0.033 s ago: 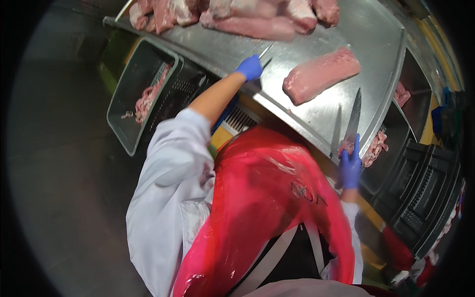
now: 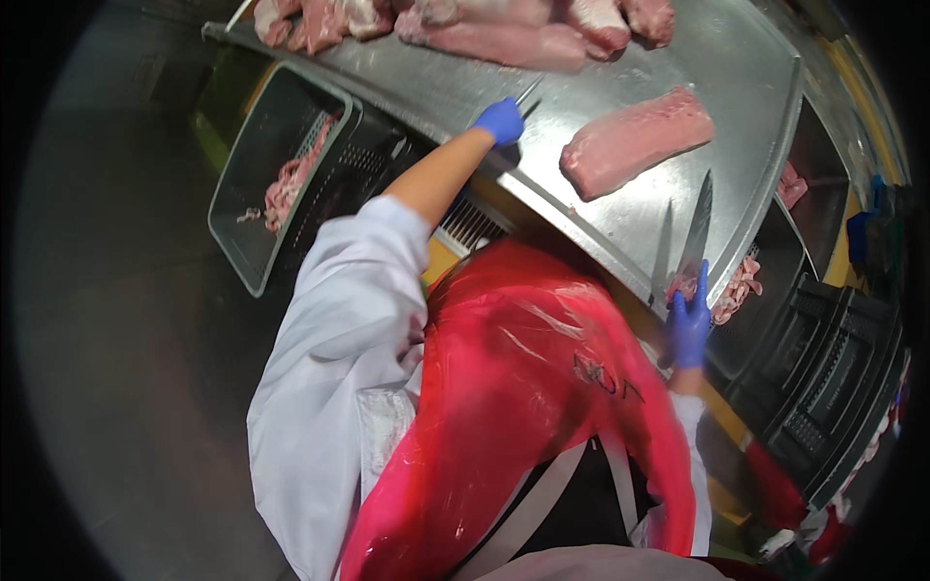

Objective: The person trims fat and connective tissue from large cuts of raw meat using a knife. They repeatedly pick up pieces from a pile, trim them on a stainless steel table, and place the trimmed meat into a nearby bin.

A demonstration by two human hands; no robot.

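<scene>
My left hand [image 2: 500, 121], in a blue glove, is closed over the near edge of the metal table. A thin metal rod [image 2: 528, 92] juts from its fist; the rest of that tool is hidden. In my right hand [image 2: 689, 324], also gloved in blue, is a knife [image 2: 697, 228] with its long blade pointing away from me over the table's right side. A small meat scrap [image 2: 684, 284] shows by the blade's base. Between the hands, a little farther off, lies a trimmed slab of pink meat [image 2: 637, 142], touched by neither hand.
More meat pieces [image 2: 489, 39] are heaped along the far side of the metal table [image 2: 601, 221]. A grey crate [image 2: 242, 228] with trimmings stands at the left. Black crates [image 2: 814, 387] and a bin with meat scraps [image 2: 741, 290] flank the right edge.
My left hand and its rod sit slightly farther right and up in the picture. The meat slab and knife appear shifted a little right as well.
</scene>
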